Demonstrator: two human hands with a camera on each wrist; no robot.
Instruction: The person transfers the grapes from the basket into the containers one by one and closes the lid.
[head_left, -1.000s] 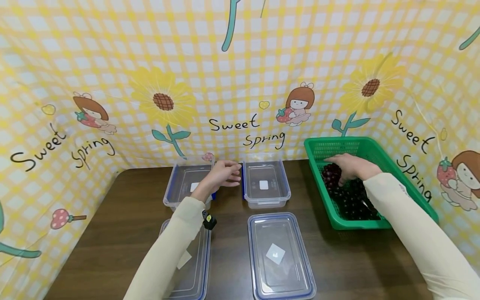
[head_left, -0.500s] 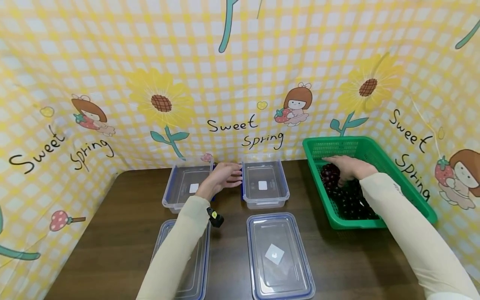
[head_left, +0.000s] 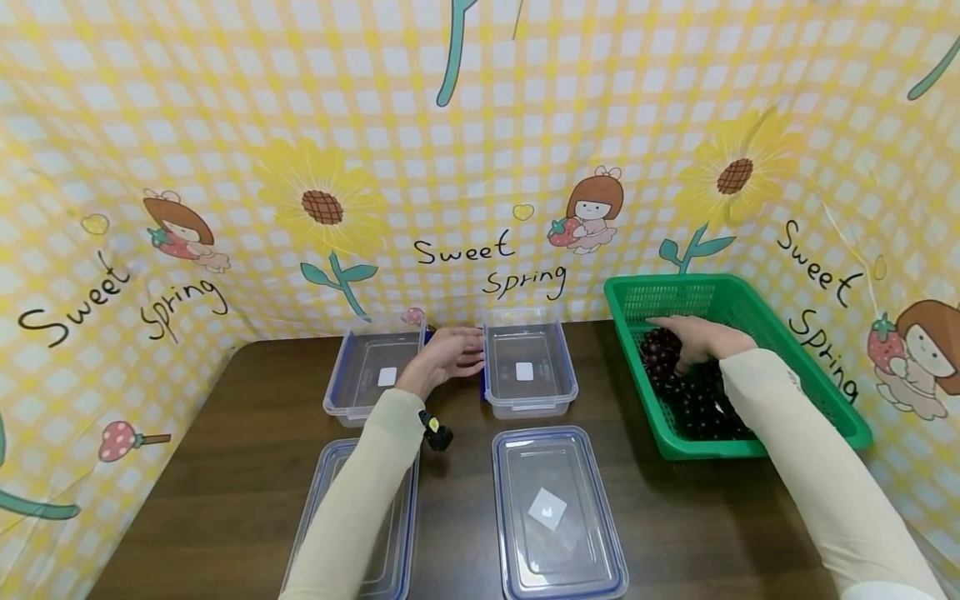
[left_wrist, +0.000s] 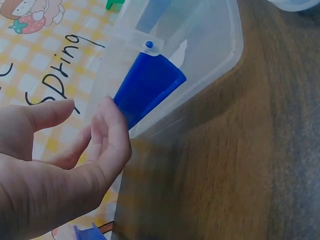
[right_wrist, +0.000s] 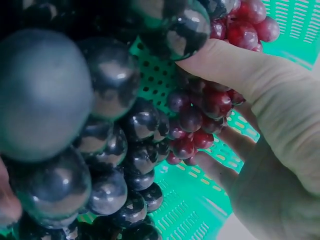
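Observation:
In the head view my right hand point(head_left: 697, 337) is inside the green basket point(head_left: 667, 446), at a bunch of dark red grapes point(head_left: 660, 354). The right wrist view shows the thumb on one side of the red grapes point(right_wrist: 200, 107) and the fingers on the other, gripping them. Bunches of black grapes point(head_left: 705, 404) lie beside the hand. My left hand point(head_left: 450, 354) is between two clear plastic boxes. Its loosely bent fingers touch the blue side latch point(left_wrist: 147, 87) of the right-hand box point(head_left: 528, 404), without gripping it.
The left-hand box point(head_left: 356, 404) stands beside my left wrist. Two clear lids with blue seals lie in front: the right lid point(head_left: 558, 533) in full view, the left lid point(head_left: 401, 517) partly under my left arm. A yellow checked cloth point(head_left: 450, 167) hangs behind the brown table point(head_left: 202, 467).
My left hand has shifted slightly right and down against the right-hand box's latch. In the basket, my right fingers have closed in a little on the red grapes.

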